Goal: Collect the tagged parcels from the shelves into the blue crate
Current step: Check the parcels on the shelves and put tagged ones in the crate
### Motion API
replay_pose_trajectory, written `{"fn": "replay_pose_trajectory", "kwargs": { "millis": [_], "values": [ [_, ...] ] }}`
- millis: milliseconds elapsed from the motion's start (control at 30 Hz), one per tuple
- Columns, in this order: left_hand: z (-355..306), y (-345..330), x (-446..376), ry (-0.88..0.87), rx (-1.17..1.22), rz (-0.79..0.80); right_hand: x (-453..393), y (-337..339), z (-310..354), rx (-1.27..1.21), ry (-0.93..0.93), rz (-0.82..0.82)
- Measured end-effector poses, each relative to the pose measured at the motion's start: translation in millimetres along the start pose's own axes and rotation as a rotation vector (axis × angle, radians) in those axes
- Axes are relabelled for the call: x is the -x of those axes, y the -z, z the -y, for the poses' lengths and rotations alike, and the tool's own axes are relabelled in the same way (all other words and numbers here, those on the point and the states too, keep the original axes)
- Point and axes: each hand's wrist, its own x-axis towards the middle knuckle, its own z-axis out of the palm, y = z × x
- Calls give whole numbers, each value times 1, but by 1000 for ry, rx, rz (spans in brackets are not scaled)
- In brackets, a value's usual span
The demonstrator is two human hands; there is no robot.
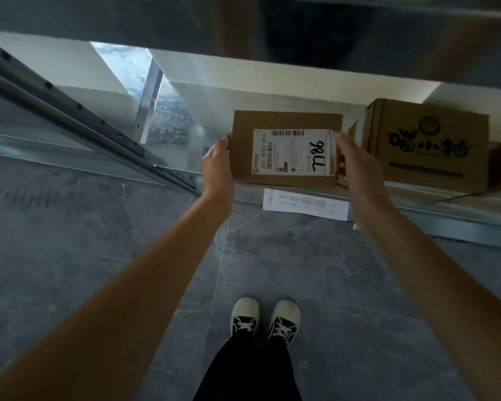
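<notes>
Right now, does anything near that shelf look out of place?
Yes: a printed paper sheet hangs over the shelf edge beneath the labelled parcel both hands hold, loose rather than fixed.

Dim storage aisle with metal shelving over a grey stone-look floor.

The floor (99, 256) is laid in large dark grey tiles with pale veining and thin grout lines. A low metal shelf (446, 224) runs across the upper part of the view, its front edge a light grey rail, with the underside of a higher shelf board (243, 21) dark and blurred above it. At the left a perforated steel upright (70, 102) slants down to the floor. Behind the shelves stand white panels (203, 91), brightly lit, while the aisle lies in shade.
</notes>
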Motion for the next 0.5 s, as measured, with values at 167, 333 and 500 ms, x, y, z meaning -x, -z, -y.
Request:
{"fn": "replay_pose_trajectory", "kwargs": {
  "millis": [167,333,500],
  "values": [
    [11,1,-9,-88,-182,79,-3,-8,-20,-63,-26,43],
    [18,1,-42,-77,-353,97,-22,-24,-33,41,-11,178],
    [16,16,-69,-86,-410,72,-40,-48,-22,140,-48,274]
  ]
}}
